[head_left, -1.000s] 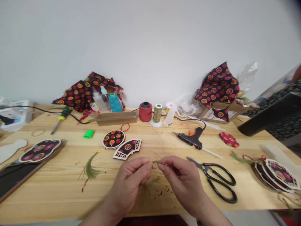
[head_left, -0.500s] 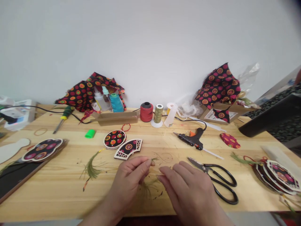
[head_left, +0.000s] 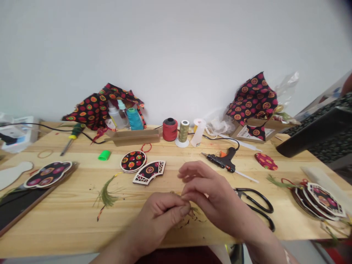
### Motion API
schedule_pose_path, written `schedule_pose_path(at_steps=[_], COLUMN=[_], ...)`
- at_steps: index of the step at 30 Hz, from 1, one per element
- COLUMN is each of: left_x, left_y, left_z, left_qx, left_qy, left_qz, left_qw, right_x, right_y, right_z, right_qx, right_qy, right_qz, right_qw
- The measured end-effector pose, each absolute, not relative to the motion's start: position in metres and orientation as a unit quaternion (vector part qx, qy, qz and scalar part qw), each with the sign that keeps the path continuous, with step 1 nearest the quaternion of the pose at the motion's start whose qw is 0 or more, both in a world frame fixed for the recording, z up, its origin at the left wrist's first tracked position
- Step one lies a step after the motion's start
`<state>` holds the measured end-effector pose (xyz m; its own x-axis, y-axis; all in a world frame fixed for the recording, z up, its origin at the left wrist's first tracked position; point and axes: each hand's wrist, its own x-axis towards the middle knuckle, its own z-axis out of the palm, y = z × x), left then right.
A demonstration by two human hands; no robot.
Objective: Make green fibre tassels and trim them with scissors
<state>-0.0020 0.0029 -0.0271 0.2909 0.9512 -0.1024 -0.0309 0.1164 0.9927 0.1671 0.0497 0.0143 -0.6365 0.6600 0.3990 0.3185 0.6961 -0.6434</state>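
One left hand (head_left: 165, 215): pinching, contents hidden.
Right hand (head_left: 210, 195): half-curled, meeting the left again; grip unclear.
Strands (head_left: 195, 210): lower centre, beside right hand.
Work: apparently two-handed again.

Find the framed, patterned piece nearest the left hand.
The fan-shaped piece with lattice ends, just beyond the left hand; the round piece, cloud-shaped piece and stacked pieces lie farther off.

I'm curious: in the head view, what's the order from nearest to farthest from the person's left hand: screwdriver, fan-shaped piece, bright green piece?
From the left hand:
1. Fan-shaped piece: just beyond it, slightly left.
2. Bright green piece: farther out, to the left.
3. Screwdriver: far left, toward the back.
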Motion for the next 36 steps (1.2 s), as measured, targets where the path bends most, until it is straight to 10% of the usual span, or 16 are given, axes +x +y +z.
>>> schedule_pose_path(at_steps=[10, 36], left_x=[0.004, 0.004], left_y=[0.004, 0.005], left_z=[-0.033, -0.029], left_qx=[0.313, 0.251], left_qy=[0.373, 0.370], left_qz=[0.512, 0.493], left_qw=[0.708, 0.746], right_x=[0.153, 0.158], right_y=[0.048, 0.050], right_z=[-0.009, -0.011], right_qx=[-0.322, -0.324], right_qy=[-0.708, -0.656], right_qz=[0.425, 0.527], right_qw=[0.462, 0.432])
